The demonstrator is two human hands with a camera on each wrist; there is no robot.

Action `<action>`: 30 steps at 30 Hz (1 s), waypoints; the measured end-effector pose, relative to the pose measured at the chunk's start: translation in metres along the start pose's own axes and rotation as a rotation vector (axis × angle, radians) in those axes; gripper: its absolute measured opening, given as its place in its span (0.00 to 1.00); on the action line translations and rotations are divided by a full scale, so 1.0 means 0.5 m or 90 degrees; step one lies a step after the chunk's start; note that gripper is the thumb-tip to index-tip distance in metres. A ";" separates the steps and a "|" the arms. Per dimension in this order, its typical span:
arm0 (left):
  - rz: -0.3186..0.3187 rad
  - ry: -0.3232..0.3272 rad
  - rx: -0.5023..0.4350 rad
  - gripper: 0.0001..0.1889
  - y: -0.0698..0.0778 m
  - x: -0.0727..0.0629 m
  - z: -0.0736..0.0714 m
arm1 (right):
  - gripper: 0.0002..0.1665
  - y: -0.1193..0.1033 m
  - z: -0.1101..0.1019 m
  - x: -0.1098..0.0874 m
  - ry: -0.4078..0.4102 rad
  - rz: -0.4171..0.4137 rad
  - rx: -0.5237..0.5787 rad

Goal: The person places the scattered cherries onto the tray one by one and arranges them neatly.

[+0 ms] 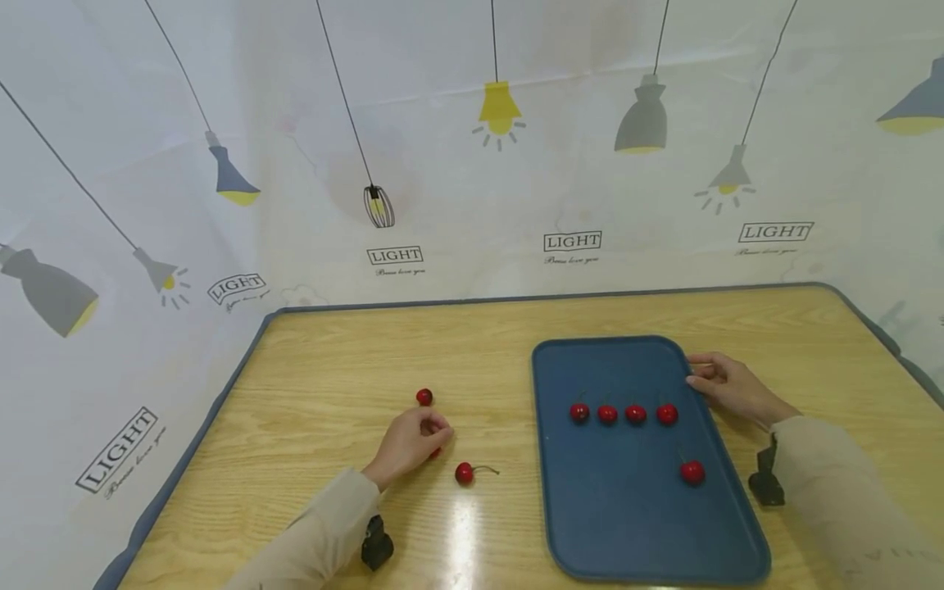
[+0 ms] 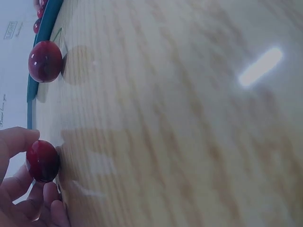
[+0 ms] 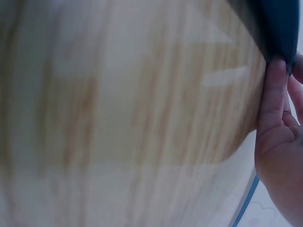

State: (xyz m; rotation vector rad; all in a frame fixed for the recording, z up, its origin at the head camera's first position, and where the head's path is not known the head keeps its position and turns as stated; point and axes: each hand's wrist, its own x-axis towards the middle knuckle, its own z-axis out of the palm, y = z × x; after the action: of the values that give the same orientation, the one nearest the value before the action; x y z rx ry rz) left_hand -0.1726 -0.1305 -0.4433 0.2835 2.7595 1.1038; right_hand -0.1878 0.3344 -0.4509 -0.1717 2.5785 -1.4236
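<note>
My left hand [image 1: 413, 442] is low over the table, thumb and fingertips closed around a red cherry [image 2: 42, 161], which is partly hidden under the hand in the head view. Just beyond that hand lies another cherry [image 1: 424, 397]. A cherry with a long stem [image 1: 465, 473] lies nearer me, to its right. At the right, my right hand [image 1: 730, 388] grips the edge of a blue tray [image 1: 619, 524], thumb at the rim. On the tray a row of several cherries [image 1: 636, 414] runs across the middle, and a single cherry [image 1: 692, 472] sits lower right.
The wooden table [image 1: 332, 352] has a dark blue edge strip [image 1: 472, 301]. White wall sheeting [image 1: 457, 197] printed with lamps stands behind it and at both sides. A black wrist mount [image 1: 377, 542] sits under the left sleeve, another [image 1: 767, 483] by the right.
</note>
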 end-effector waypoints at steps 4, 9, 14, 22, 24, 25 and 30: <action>0.008 -0.012 0.006 0.04 0.001 0.003 0.000 | 0.31 0.000 0.000 0.001 0.001 -0.001 -0.002; 0.009 -0.021 0.018 0.04 0.002 0.006 0.001 | 0.30 -0.002 -0.001 0.001 0.002 -0.005 -0.003; 0.002 -0.030 0.013 0.04 0.007 0.007 -0.002 | 0.30 -0.002 -0.001 0.001 0.000 -0.007 -0.003; 0.008 -0.038 -0.006 0.05 0.006 0.010 -0.001 | 0.30 0.000 0.000 0.002 0.006 0.001 -0.008; 0.010 -0.038 -0.014 0.05 0.006 0.010 -0.001 | 0.30 0.001 0.000 0.002 0.007 -0.001 -0.010; 0.013 -0.038 -0.020 0.05 0.006 0.010 -0.001 | 0.30 0.001 0.001 0.002 0.007 -0.002 -0.009; 0.036 -0.036 -0.044 0.06 0.011 0.011 0.002 | 0.30 0.001 0.002 0.003 0.007 -0.001 -0.001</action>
State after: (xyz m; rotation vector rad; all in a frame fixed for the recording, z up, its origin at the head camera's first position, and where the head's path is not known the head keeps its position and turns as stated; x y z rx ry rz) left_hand -0.1773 -0.1246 -0.4408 0.3813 2.6727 1.1826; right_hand -0.1889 0.3336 -0.4518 -0.1662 2.5881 -1.4274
